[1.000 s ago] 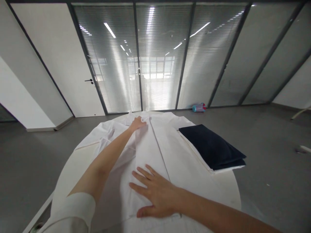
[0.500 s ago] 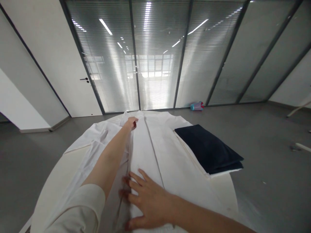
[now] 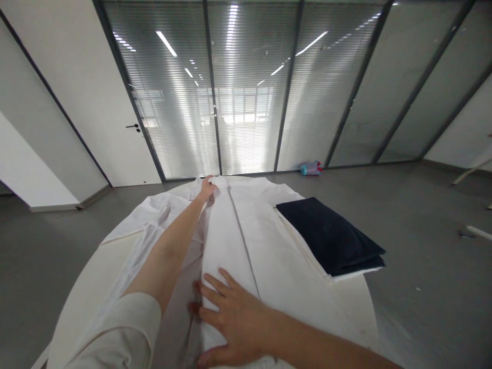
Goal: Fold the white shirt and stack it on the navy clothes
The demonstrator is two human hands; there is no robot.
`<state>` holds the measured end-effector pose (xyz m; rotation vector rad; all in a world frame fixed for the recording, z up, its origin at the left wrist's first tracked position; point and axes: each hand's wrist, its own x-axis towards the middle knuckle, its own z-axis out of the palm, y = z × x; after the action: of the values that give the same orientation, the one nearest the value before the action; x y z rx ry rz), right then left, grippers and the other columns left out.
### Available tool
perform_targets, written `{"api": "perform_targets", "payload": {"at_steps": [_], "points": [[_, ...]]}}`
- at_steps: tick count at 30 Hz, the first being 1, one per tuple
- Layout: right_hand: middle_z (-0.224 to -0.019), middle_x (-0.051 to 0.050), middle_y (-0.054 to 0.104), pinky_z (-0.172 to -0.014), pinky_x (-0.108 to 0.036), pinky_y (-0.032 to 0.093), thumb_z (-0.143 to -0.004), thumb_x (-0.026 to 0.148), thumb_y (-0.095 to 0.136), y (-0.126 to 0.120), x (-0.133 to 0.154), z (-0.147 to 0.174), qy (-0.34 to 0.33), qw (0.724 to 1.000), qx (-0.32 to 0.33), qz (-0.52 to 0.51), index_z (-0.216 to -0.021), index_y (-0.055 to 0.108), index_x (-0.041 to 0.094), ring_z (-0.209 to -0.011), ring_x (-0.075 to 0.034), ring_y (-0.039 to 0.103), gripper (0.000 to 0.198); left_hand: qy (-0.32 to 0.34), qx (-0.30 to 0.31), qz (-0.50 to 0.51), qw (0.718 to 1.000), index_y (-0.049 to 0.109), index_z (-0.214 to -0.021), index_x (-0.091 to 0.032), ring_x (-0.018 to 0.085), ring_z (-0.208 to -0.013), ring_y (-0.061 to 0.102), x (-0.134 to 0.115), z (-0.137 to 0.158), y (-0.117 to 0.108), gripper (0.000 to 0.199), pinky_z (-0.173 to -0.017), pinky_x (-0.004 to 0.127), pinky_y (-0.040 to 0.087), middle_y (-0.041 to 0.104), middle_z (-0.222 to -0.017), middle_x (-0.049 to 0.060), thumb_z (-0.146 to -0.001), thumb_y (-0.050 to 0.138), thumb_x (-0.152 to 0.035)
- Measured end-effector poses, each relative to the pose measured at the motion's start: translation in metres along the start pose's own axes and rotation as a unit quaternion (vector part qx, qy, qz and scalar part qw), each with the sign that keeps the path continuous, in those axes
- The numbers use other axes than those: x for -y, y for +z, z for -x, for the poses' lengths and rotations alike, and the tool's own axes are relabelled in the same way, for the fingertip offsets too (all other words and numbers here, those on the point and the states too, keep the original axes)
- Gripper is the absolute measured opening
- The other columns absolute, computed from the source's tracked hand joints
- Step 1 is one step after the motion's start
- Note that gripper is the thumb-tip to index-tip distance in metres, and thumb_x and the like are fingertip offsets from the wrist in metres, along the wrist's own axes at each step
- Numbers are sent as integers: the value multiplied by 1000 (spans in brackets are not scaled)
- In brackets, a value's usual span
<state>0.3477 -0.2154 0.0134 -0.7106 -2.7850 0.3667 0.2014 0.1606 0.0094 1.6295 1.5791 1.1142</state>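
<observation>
A white garment (image 3: pixel 265 241) lies spread on a round white table (image 3: pixel 359 302), its front seam running away from me. My left hand (image 3: pixel 207 188) reaches to the far end and pinches the fabric near the collar. My right hand (image 3: pixel 226 318) lies flat, fingers spread, on the near part of a folded panel, with the fingertips at its left edge. A sleeve (image 3: pixel 154 220) lies crumpled to the left of my left arm.
A folded dark navy cloth (image 3: pixel 330 236) rests on a white folded piece at the table's right side. Grey floor surrounds the table. A glass wall with blinds and a white door (image 3: pixel 115 113) stand behind. A small blue-and-pink bottle (image 3: pixel 311 168) lies on the floor by the glass.
My left hand has moved a little left and farther along the collar. My right hand slid left toward the fold's edge. The view shifted slightly.
</observation>
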Motion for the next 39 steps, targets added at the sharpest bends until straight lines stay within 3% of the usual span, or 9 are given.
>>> {"api": "perform_targets", "payload": {"at_steps": [4, 8, 11, 17, 21, 27, 33, 36, 39], "points": [[-161, -18, 29, -123, -54, 11, -94, 65, 50, 0, 0, 0, -2, 1000, 4, -4, -154, 38, 17, -151, -32, 19, 78, 68, -54, -120, 989, 48, -142, -20, 37, -146, 28, -4, 14, 4, 69, -112, 49, 36, 40, -152, 18, -77, 68, -17], [-162, -16, 26, -123, -54, 8, -95, 67, 45, -2, 0, -1, 1, 1000, 18, -13, -156, 34, 18, -152, -31, 16, 79, 220, 52, -266, 937, 59, -135, -27, 30, -151, 21, -12, 27, 26, 43, -121, 48, 16, 41, -156, 6, -92, 56, -30], [-163, -17, 24, -123, -53, 6, -96, 67, 43, -3, 1, -1, 9, 999, 22, -23, -156, 33, 17, -152, -31, 14, 79, 237, 128, -288, 919, 63, -131, -30, 29, -151, 22, -9, 30, 36, 40, -122, 48, 4, 46, -154, 4, -94, 57, -43], [-162, -19, 26, -123, -54, 7, -92, 71, 47, -3, -2, -1, -9, 999, 36, -15, -155, 34, 17, -152, -31, 14, 84, 205, 177, -285, 920, 54, -140, -27, 26, -148, 31, 12, 15, 26, 50, -121, 47, 18, 42, -156, 8, -95, 50, -48], [-161, -17, 28, -123, -53, 5, -95, 69, 43, -3, -4, -2, -15, 999, 43, 5, -156, 32, 17, -153, -28, 12, 81, 204, 123, -256, 937, 52, -142, -23, 21, -150, 26, 10, 3, 9, 51, -120, 36, 22, 40, -158, 9, -95, 51, -41], [-163, -15, 25, -123, -54, 6, -95, 67, 45, -4, -1, 1, -16, 999, 32, -9, -157, 30, 17, -152, -31, 15, 81, 109, 23, -242, 964, 63, -128, -20, 24, -141, 41, 19, -4, -85, 40, -114, 34, 34, 58, -142, 12, -94, 49, -36], [-142, -12, 57, -118, -51, 22, -98, 60, 47, 5, 17, -30, -116, 991, -42, 58, -133, 59, 17, -132, -28, 47, 57, -101, 88, -236, 962, 72, -76, -15, 30, -87, 70, 54, 31, -211, 19, -77, 36, 56, 73, -75, 11, -67, 77, -32], [-118, -6, 69, -96, -39, 44, -102, 38, 50, 8, 40, -74, -191, 973, -58, 115, -108, 66, 19, -102, -20, 61, 25, -163, 136, -206, 955, 69, -66, -15, 26, -70, 69, 63, 55, -237, 23, -65, 34, 56, 70, -66, 11, -58, 84, -31], [-111, -2, 69, -75, -33, 46, -102, 23, 48, 12, 64, -123, -269, 948, -62, 157, -104, 64, 22, -87, -17, 62, 16, -181, 166, -174, 954, 69, -66, -15, 23, -68, 68, 64, 69, -244, 28, -64, 32, 56, 71, -69, 11, -53, 88, -33]]}}
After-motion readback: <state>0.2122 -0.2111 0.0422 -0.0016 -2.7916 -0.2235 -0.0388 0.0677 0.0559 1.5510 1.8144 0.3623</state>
